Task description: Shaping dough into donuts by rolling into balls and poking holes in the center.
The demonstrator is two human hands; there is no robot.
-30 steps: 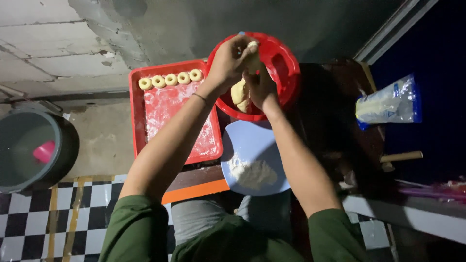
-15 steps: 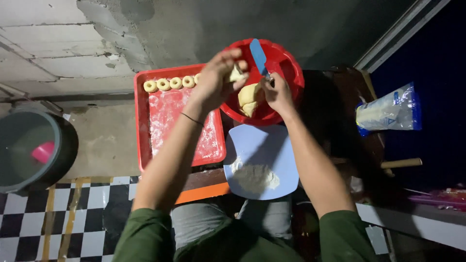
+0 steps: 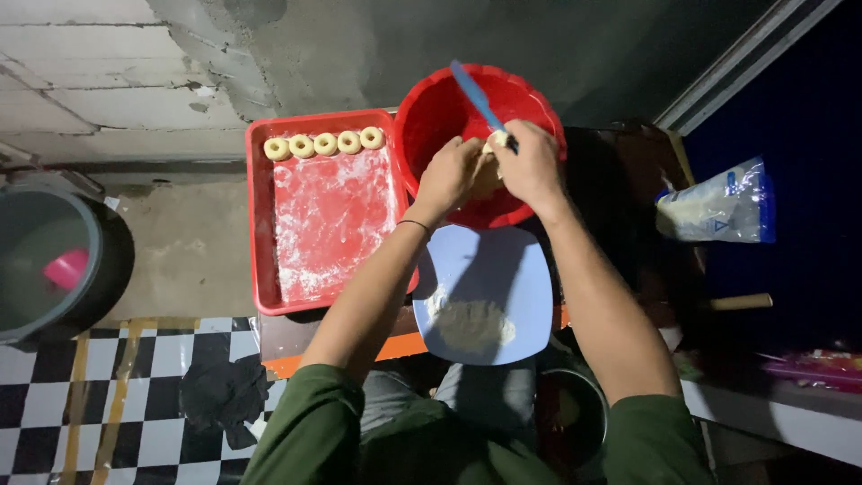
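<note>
Hands dropped back down into the red bowl [image 3: 440, 117] since a moment ago.
Left hand [image 3: 449, 175] steadies the dough [image 3: 488, 171]; right hand [image 3: 532, 162] pinches the blue scraper [image 3: 476, 94] and dough, over the bowl to catch scraps.

Clear blue-edged bag [image 3: 716, 205], far right

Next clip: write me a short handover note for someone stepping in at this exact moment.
Left hand grips a piece of dough over the red bowl.
Right hand pinches the same dough and holds a blue scraper.
Done: five dough rings line the far edge of the floured red tray.
Left: the rest of the tray is unfilled; the floured blue board carries no dough.
</note>
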